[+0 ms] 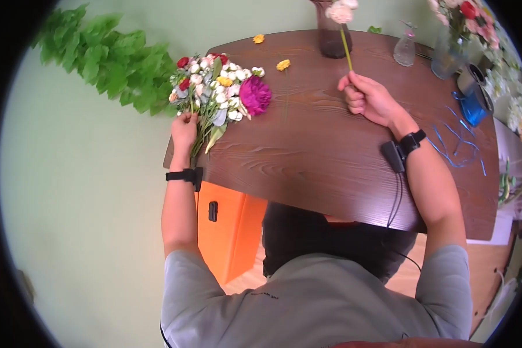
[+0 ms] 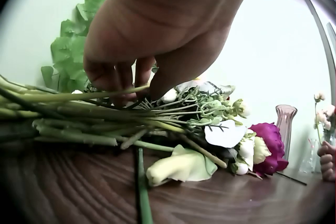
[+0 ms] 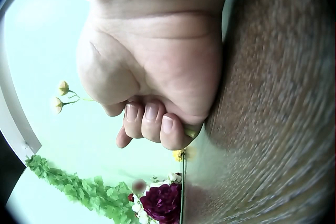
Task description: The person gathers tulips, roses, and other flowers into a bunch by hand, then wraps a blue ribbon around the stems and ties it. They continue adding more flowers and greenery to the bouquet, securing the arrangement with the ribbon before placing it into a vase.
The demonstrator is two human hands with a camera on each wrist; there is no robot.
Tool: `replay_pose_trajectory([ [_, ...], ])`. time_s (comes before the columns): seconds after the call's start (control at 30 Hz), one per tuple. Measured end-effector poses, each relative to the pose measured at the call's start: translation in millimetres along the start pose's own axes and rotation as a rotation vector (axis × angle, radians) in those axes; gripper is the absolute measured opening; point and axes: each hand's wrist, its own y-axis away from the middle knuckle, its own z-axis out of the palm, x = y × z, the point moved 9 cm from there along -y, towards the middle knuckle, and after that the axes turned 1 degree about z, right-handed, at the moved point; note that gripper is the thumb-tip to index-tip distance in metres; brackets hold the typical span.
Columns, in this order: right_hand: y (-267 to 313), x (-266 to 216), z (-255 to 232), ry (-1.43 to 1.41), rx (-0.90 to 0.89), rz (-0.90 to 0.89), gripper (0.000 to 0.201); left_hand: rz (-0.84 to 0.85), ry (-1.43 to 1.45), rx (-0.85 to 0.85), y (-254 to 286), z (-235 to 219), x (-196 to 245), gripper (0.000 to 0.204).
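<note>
In the head view my left hand (image 1: 184, 134) pinches a stem at the bundle of mixed flowers (image 1: 219, 87) lying on the table's left side. The left wrist view shows its fingers on a green stem (image 2: 79, 97) above the other stems, with a magenta bloom (image 2: 266, 148) at the bundle's far end. My right hand (image 1: 372, 100) is raised near the table's back and grips the green stem (image 1: 346, 51) of a pale pink flower (image 1: 340, 11), fingers curled round it. In the right wrist view the curled fingers (image 3: 152, 119) hide most of that stem.
Behind the pink flower stands a dark purple vase (image 1: 332, 40). A small clear vase (image 1: 405, 51) and a glass vase of flowers (image 1: 445, 55) are at the back right. Blue ribbon (image 1: 472, 107) lies at the right edge, yellow blooms (image 1: 283, 65) at the back. Green leaves (image 1: 119, 64) hang left.
</note>
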Motion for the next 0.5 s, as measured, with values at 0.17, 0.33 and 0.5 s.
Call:
replay_pose_trajectory([
  [0.17,-0.5,1.1,-2.9,-0.006,0.021,0.000,0.039,-0.014,0.128,0.043,5.4,-6.9,18.9,0.025],
  [0.33,-1.0,0.7,-3.8,-0.011,0.024,0.000,0.039,-0.034,0.242,0.037,1.6,-9.4,22.5,0.035],
  [0.5,-0.2,0.1,-2.7,-0.026,0.015,0.000,0.038,0.053,0.347,0.134,-6.0,-17.8,32.2,0.028],
])
